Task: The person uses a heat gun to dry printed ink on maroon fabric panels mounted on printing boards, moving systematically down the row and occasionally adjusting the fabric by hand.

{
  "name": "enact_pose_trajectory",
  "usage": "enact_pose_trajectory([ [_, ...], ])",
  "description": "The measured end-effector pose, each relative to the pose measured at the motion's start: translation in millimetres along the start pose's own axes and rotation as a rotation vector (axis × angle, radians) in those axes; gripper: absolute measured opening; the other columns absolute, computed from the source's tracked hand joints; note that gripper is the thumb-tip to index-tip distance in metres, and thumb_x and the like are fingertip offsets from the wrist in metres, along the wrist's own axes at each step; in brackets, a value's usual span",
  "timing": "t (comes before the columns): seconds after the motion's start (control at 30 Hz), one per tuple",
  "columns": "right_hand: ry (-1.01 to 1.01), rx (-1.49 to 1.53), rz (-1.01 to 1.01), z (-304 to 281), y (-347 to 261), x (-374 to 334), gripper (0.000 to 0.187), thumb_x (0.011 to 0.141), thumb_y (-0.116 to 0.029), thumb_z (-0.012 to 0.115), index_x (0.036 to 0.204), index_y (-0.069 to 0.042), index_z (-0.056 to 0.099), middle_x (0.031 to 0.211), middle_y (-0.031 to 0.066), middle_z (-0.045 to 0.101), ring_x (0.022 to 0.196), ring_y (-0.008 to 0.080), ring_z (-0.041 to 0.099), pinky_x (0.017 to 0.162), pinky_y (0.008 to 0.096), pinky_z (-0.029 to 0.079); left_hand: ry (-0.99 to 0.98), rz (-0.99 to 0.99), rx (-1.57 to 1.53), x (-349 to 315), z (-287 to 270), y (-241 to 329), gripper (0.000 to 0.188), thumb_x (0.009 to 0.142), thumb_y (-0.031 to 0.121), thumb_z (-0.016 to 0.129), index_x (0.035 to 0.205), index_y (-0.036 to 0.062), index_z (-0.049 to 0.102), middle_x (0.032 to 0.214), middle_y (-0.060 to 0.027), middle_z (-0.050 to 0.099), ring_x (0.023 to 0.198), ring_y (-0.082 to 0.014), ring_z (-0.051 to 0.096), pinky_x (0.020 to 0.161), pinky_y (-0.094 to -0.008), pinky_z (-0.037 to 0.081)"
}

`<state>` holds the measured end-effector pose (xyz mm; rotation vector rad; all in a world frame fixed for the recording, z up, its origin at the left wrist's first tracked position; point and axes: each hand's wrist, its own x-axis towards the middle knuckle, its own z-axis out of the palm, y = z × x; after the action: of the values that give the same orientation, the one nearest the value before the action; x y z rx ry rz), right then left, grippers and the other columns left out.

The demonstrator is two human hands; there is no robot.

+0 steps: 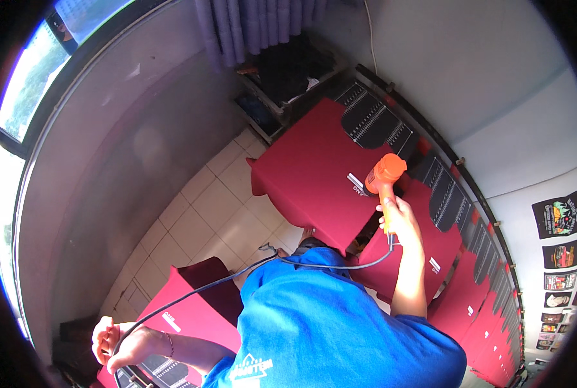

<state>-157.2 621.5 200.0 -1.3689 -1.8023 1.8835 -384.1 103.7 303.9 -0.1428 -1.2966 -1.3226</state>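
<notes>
My right hand point(401, 223) is wrapped round the handle of an orange hair dryer point(388, 169). It hangs over a dark red T-shirt point(308, 161) spread on a board, its nozzle beside a small white print on the cloth. From the handle a dark power cord point(191, 294) runs leftward across the front of my blue shirt. My left hand point(124, 346), low at the left, has its fingers curled with the cord passing between thumb and fingers.
More dark red T-shirts point(424, 258) line the right side on boards, beside black ruled panels point(372, 116) and a dark rail point(460, 158). Another red shirt point(191, 304) lies at lower left. A tiled floor strip point(198, 213) runs between the rows. Purple curtain point(256, 26) hangs at the back.
</notes>
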Motion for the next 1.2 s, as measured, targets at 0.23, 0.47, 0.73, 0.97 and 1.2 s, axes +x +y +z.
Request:
enact_pose_trajectory([
  [0.23, -0.041, 0.065, -0.039, -16, 12, -1, 0.046, 0.096, -0.037, 0.056, 0.126, -0.001, 0.052, 0.093, 0.0077, 0.063, 0.063, 0.0112, 0.059, 0.052, 0.0258, 0.052, 0.083, -0.073, -0.018, -7, 14, 1, 0.07, 0.089, 0.07, 0.046, 0.091, 0.0005, 0.053, 0.076, -0.0142, 0.059, 0.062, -0.0168, 0.052, 0.053, -0.0212, 0.039],
  [0.47, -0.083, 0.149, -0.028, -11, 11, 12, 0.047, 0.096, -0.038, 0.057, 0.127, -0.003, 0.05, 0.096, 0.0136, 0.062, 0.063, 0.0149, 0.057, 0.05, 0.0276, 0.05, 0.137, -0.074, -0.047, -10, 26, 16, 0.064, 0.095, 0.066, 0.037, 0.093, 0.0035, 0.049, 0.073, -0.011, 0.057, 0.061, -0.0167, 0.055, 0.055, -0.0237, 0.043],
  [0.73, -0.21, 0.391, -0.021, 59, -22, 73, 0.041, 0.093, -0.026, 0.062, 0.125, -0.004, 0.05, 0.09, 0.0088, 0.059, 0.068, 0.015, 0.055, 0.058, 0.0285, 0.049, -0.051, -0.27, -0.028, -30, -10, 9, 0.054, 0.101, 0.057, 0.029, 0.1, 0.0046, 0.042, 0.081, -0.0104, 0.056, 0.064, -0.0147, 0.055, 0.058, -0.0256, 0.043],
  [0.97, -1.105, 0.52, 0.265, 202, -76, 55, 0.026, 0.096, -0.029, 0.056, 0.115, -0.012, 0.062, 0.069, -0.0006, 0.054, 0.058, 0.0108, 0.048, 0.049, 0.0237, 0.041, -0.058, -0.331, 0.065, -50, -34, -31, 0.042, 0.105, 0.042, 0.029, 0.099, 0.0024, 0.043, 0.078, -0.0083, 0.056, 0.067, -0.0133, 0.055, 0.059, -0.026, 0.044],
  [1.2, -1.346, -0.118, -0.013, 398, -70, 21, 0.046, 0.08, -0.006, 0.062, 0.122, -0.005, 0.044, 0.088, 0.0073, 0.054, 0.065, 0.015, 0.056, 0.056, 0.0312, 0.051, -0.003, -0.625, 0.499, -51, -95, -75, 0.036, 0.107, 0.031, 0.031, 0.096, 0.003, 0.052, 0.084, -0.0071, 0.058, 0.083, -0.0161, 0.058, 0.078, -0.033, 0.047],
])
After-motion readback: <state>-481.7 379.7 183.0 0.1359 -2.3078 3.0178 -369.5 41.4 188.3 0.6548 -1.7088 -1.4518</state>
